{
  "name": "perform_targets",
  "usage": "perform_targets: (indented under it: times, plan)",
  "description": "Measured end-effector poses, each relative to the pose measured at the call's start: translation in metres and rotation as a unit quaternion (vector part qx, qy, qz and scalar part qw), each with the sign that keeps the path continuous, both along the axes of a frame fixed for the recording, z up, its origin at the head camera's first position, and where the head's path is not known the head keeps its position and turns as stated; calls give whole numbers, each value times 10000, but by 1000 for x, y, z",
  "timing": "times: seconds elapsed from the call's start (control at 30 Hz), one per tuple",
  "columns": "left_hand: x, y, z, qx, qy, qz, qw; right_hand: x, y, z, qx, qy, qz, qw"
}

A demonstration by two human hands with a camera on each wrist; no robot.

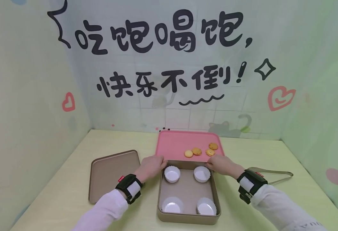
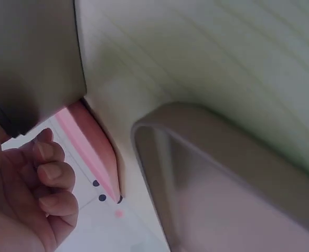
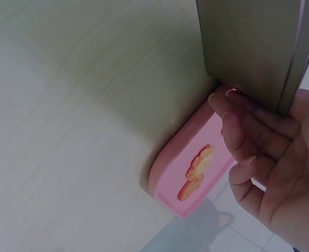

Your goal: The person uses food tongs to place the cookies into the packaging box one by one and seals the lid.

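A deep rectangular brown baking pan (image 1: 188, 218) stands at the front middle of the table, with several white paper cupcake liners, such as the far-left one (image 1: 172, 174), near its corners. At the pan's far left corner, my left hand (image 1: 153, 166) grips the rim; its curled fingers (image 2: 57, 176) show past the corner in the left wrist view. My right hand (image 1: 223, 165) holds the far right corner, fingers behind the wall (image 3: 248, 58) in the right wrist view. Just beyond lies a pink tray (image 1: 174, 142) bearing several cookies (image 1: 197, 151) on its right half.
On the left lies a shallow brown metal tray (image 1: 114, 175) with a raised rim. Metal tongs (image 1: 273, 171) rest on the table beyond my right wrist. A printed backdrop (image 1: 163, 64) encloses the table's back and sides.
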State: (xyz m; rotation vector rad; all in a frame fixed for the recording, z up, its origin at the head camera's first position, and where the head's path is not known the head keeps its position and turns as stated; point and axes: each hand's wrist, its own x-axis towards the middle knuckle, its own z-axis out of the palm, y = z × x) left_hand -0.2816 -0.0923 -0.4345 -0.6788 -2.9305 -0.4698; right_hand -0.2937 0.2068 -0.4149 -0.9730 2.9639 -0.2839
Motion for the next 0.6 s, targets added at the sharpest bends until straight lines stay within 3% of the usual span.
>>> perform_targets:
  times: [0.13, 0.33, 0.43, 0.6]
  plan:
    - [16, 1, 4, 150, -51, 206, 9997, 1, 0, -1, -61, -83, 17, 9999]
    - [45, 2, 3, 64, -133, 200, 9997, 1, 3, -2, -44, 31, -12, 10000]
    - [50, 5, -2, 131, -37, 205, 9997, 0, 5, -2, -91, 9, 1, 10000]
    - [53, 7, -10, 178, 124, 258, 9994, -1, 22, 8, -628, -509, -62, 9967]
